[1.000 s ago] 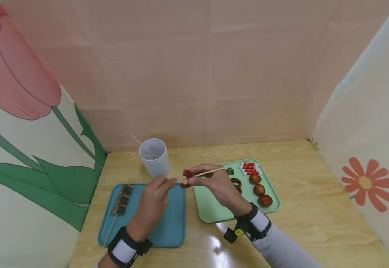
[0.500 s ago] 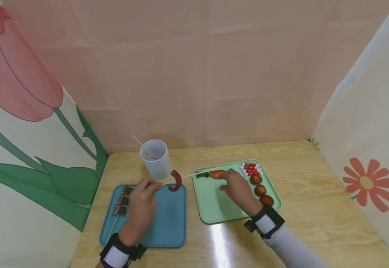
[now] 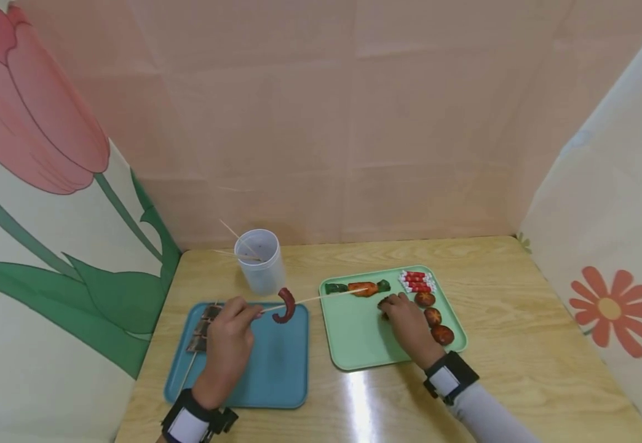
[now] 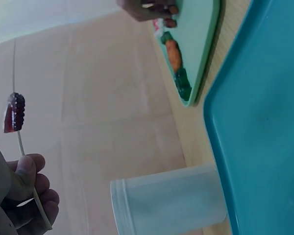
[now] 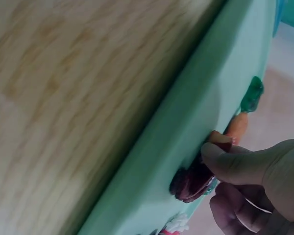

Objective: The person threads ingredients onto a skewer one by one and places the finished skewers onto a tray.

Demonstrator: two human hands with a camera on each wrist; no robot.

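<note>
My left hand (image 3: 229, 338) pinches a thin wooden skewer (image 3: 323, 299) between thumb and fingers over the blue tray. Threaded on the skewer is a curved reddish-brown octopus tentacle (image 3: 284, 306), its suckered edge showing in the left wrist view. The skewer's tip points right and overlaps the green tray. At that green tray (image 3: 354, 344) my right hand (image 3: 409, 329) pinches a dark red tentacle piece (image 5: 193, 183) lying there; fingers cover part of it. Behind the hand lie an orange piece (image 3: 362, 289) and dark green pieces (image 3: 336, 288).
Brown mushrooms (image 3: 433, 317) and red-and-white rolls (image 3: 417, 282) line the green tray's right side. The blue tray (image 3: 277, 387) holds a skewer of dark square pieces (image 3: 202, 326). Behind it stands a whitish cup (image 3: 265, 274) with skewers in it, near the back wall.
The right hand has let go of the threaded tentacle and moved right to the green tray, where it now pinches another. The left hand has drawn back slightly, still holding the skewer.
</note>
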